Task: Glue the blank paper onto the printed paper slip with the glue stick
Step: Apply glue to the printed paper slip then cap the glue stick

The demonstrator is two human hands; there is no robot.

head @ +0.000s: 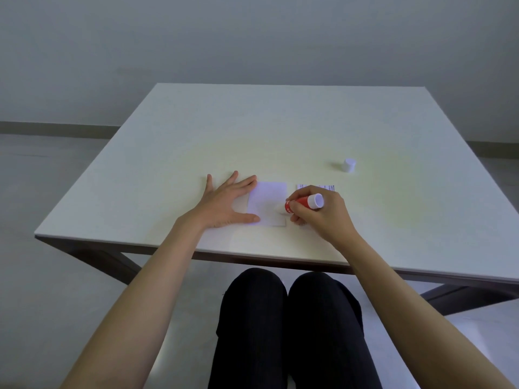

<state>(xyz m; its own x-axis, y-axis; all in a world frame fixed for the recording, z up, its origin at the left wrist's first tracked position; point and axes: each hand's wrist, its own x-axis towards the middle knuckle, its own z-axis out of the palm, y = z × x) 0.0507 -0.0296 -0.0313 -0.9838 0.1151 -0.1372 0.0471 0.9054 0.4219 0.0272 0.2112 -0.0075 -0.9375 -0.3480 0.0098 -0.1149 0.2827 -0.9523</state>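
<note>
A blank white paper (268,202) lies flat on the table near the front edge. My left hand (224,202) rests flat with fingers spread, its thumb and index finger pressing the paper's left side. My right hand (320,213) grips a red glue stick (302,204) with a white base, tilted so its tip touches the paper's right edge. The printed paper slip (327,187) lies just right of the blank paper, mostly hidden behind my right hand.
The glue stick's white cap (349,165) stands further back on the right. The pale table (196,141) ends close to my knees (283,304), and a grey wall rises behind it.
</note>
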